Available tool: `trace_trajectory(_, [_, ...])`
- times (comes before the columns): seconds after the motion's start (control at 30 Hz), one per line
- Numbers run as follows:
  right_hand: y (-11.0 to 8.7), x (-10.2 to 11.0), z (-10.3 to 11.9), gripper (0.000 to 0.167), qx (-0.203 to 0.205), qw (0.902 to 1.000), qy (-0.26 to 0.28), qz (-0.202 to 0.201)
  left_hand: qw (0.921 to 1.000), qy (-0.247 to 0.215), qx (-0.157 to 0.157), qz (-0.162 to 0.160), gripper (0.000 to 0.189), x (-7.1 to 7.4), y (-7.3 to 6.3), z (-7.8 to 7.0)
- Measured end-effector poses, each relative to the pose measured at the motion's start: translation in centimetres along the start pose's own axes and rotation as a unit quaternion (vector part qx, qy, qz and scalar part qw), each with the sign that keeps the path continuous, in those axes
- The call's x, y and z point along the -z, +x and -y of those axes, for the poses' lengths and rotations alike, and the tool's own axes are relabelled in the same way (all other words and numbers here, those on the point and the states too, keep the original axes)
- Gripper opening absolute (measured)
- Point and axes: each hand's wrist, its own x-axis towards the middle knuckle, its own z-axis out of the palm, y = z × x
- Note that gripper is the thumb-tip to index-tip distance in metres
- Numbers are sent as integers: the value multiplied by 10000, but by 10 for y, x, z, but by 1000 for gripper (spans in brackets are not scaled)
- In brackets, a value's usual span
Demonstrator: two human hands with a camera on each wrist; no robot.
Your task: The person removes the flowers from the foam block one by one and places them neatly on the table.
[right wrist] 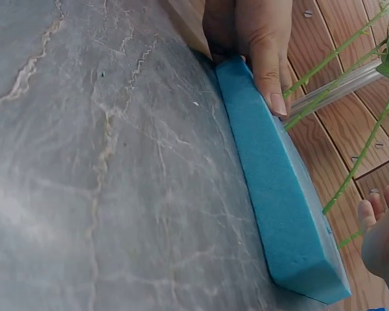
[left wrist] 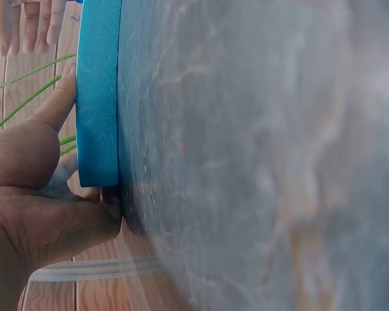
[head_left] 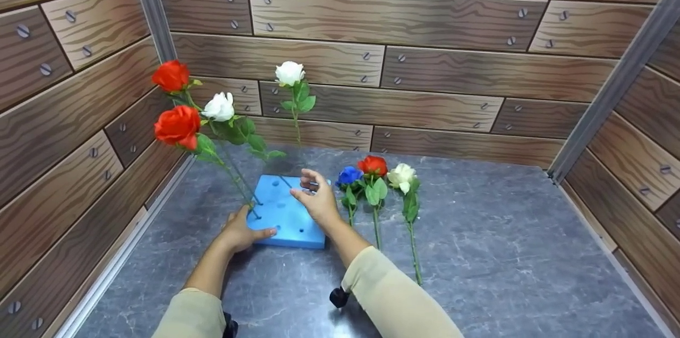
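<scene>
Seating a stem well here likely means pinning the sky-blue rectangular foam block (head_left: 288,221) firmly and checking the tall white artificial rose (head_left: 290,73) stands steady before letting go entirely. The block sits on the grey marbled tabletop (head_left: 494,242). At its eight o'clock, the left hand (head_left: 240,230) grips the edge, thumb over the top. At two o'clock, the right hand (head_left: 320,201), fingers parted and loosely bent, holds nothing, near the rose's stem.

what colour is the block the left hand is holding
The block is plain light blue; it shows best in the head view.
</scene>
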Motion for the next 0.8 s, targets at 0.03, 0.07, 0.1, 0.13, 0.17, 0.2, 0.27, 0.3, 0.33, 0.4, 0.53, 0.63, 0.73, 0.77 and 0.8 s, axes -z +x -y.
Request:
trace_trajectory(0.03, [0,-1,-1,55,-7,10000,17,7,10000,-25,13,-10,120,-1,0,1])
trace_trajectory(0.07, [0,-3,-2,55,3,10000,11,7,10000,-49,31,-20,121,-1,-1,1])
trace_trajectory(0.1, [1,-4,-3,55,23,10000,-5,7,9999,-81,58,-26,122,-2,-1,2])
trace_trajectory(0.13, [2,-5,-5,54,60,10000,-30,-4,9999,-115,89,-26,122,-3,-1,2])
trace_trajectory(0.17, [3,-7,-8,53,105,9999,-55,-20,9999,-118,107,-34,123,-3,-1,2])
trace_trajectory(0.2, [5,-8,-10,52,158,9998,-76,-38,9999,-111,122,-44,123,-3,-1,2])
trace_trajectory(0.27, [7,-11,-14,50,256,9996,-128,-82,9998,-88,145,-60,122,-4,2,3])
trace_trajectory(0.3, [9,-12,-16,50,296,9994,-164,-113,9998,-65,153,-66,121,-5,3,3])
trace_trajectory(0.33, [10,-13,-18,49,340,9991,-218,-157,9999,-43,147,-70,120,-5,4,2])
trace_trajectory(0.4, [11,-15,-21,48,353,9986,-312,-220,9999,0,133,-69,117,-5,5,3])
trace_trajectory(0.53, [11,-17,-25,49,391,9974,-576,-170,9999,20,118,-53,117,-3,5,2])
trace_trajectory(0.63, [11,-17,-27,52,466,9958,-785,-26,9999,40,104,-36,118,-2,4,0])
trace_trajectory(0.73, [12,-17,-28,54,511,9936,-1009,67,10000,55,76,-26,118,-1,2,0])
trace_trajectory(0.77, [12,-18,-28,54,497,9930,-1069,80,10000,51,69,-25,118,-1,2,0])
trace_trajectory(0.8, [12,-18,-28,55,462,9925,-1128,98,10000,52,56,-25,118,0,1,0])
